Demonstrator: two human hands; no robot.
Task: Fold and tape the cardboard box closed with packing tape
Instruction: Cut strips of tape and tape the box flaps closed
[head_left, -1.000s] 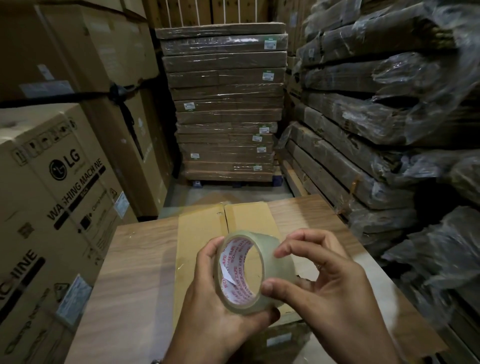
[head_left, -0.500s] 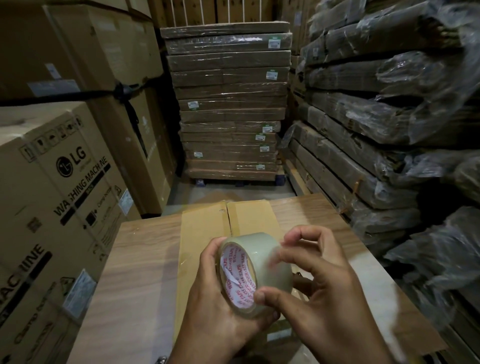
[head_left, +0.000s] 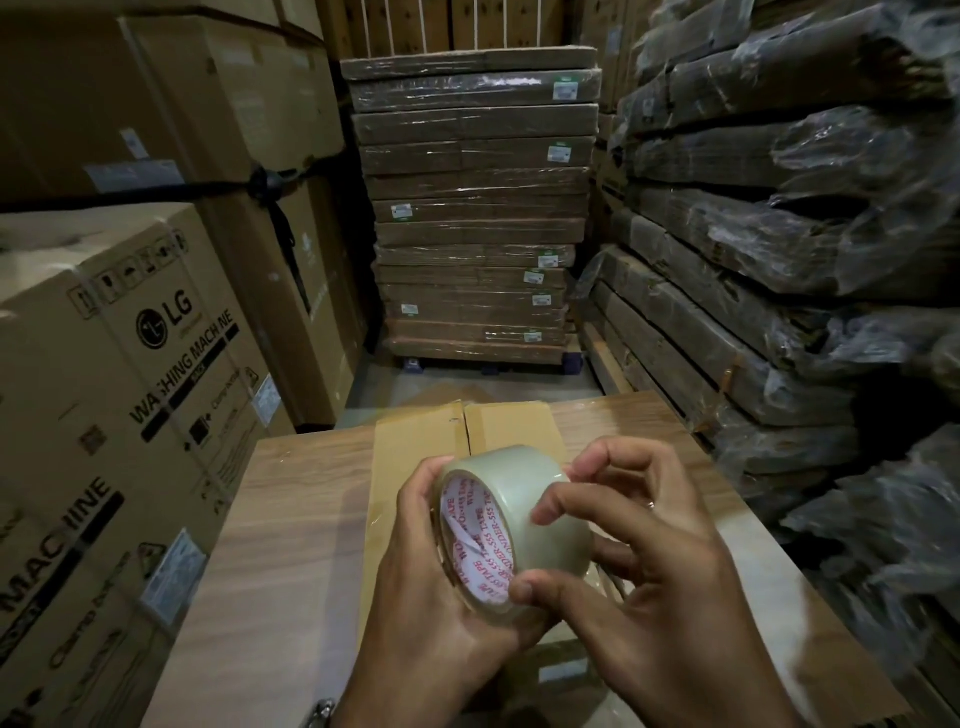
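R index fingertip (head_left: 545, 512) is curled down onto the outer face of the clear packing tape roll (head_left: 558, 540), thumb tip pressed on the roll's near rim at 6 o'clock, so the two pinch across the roll's width. The other R fingers are bent over the roll's 1–2 o'clock side, slightly apart. R hand (head_left: 649, 597) comes in from 5 o'clock. L hand (head_left: 431, 587) cups the roll from 9 o'clock, fingers wrapped round its far edge, thumb under, red-print core facing the camera. The roll is held in the air, above the cardboard box (head_left: 415, 447), which lies flat w/ its two top flaps meeting at a seam, on a wood-grain table (head_left: 291, 519). At 9 o'clock stands an LG washing machine carton (head_left: 156, 364); at 10–11, a big carton w/ black strap (head_left: 270, 182). At 12, a stack of flat film-wrapped cartons (head_left: 478, 208); at 2–3, plastic-wrapped bundles (head_left: 779, 234).
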